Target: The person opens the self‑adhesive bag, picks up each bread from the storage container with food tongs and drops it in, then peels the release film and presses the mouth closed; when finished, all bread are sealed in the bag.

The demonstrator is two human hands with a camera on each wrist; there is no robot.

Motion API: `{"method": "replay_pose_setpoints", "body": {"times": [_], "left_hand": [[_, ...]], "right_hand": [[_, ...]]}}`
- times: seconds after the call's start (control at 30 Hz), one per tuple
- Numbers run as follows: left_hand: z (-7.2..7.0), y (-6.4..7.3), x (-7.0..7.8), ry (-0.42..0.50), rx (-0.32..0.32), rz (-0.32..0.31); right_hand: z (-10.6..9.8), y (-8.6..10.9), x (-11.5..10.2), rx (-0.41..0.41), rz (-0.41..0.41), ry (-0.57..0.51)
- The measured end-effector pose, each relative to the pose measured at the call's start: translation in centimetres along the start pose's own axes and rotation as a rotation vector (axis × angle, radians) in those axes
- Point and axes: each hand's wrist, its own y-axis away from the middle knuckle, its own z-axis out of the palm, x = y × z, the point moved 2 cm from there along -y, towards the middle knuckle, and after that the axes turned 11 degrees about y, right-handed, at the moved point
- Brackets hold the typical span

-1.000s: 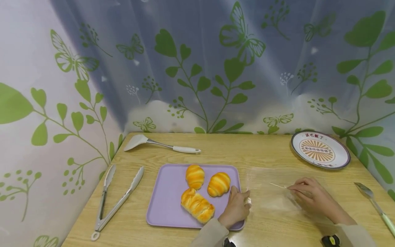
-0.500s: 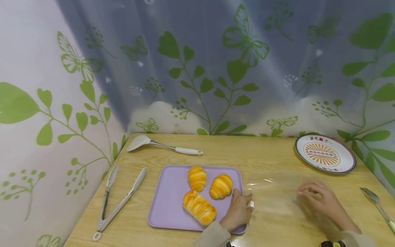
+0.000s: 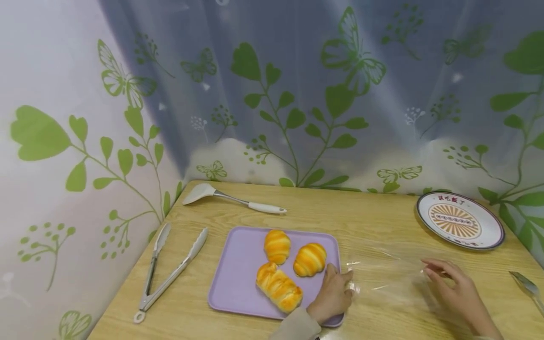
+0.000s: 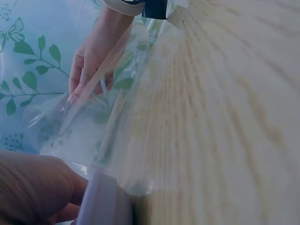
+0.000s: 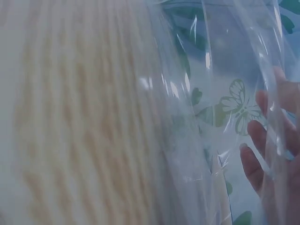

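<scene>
A sheet of clear plastic film [image 3: 386, 271] spans the space between my hands over the wooden table. My left hand [image 3: 331, 295] is at the right rim of the lilac tray [image 3: 238, 274] and pinches the film's left edge there. On the other side, my right hand [image 3: 456, 290] grips the film between thumb and forefinger. The left wrist view shows the film [image 4: 89, 131] hanging loosely from the right hand [image 4: 93, 65]. On the tray lie two striped rolls [image 3: 277, 246] and a longer braided bread [image 3: 278, 288]. Folds of film blur much of the right wrist view.
Metal tongs [image 3: 167, 276] lie spread to the tray's left. A white-headed ladle [image 3: 233, 199] lies behind the tray. A patterned plate [image 3: 461, 221] sits at the back right, and a metal utensil [image 3: 524, 283] lies at the right edge. A leaf-print curtain [image 3: 297, 141] backs the table.
My right hand has drawn a little farther right from the left hand, and the film is spread wider. The left hand stays at the tray's rim. The head view has turned slightly left.
</scene>
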Motion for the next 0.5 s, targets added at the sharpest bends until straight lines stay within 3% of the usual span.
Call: {"method": "replay_pose_setpoints", "body": {"times": [0.13, 0.27, 0.37, 0.5], "left_hand": [[-0.2, 0.2, 0.1, 0.020, 0.002, 0.021], [-1.2, 0.5, 0.7, 0.120, -0.027, 0.035], [-2.5, 1.1, 1.4, 0.240, -0.074, 0.015], [-5.2, 2.0, 1.8, 0.366, -0.078, 0.066]], "right_hand": [[-0.1, 0.2, -0.1, -0.006, 0.005, -0.013], [-0.4, 0.4, -0.1, -0.035, 0.076, -0.003], [-0.6, 0.6, -0.1, -0.043, 0.120, -0.011], [-0.7, 0.6, -0.1, -0.020, 0.115, -0.051]]}}
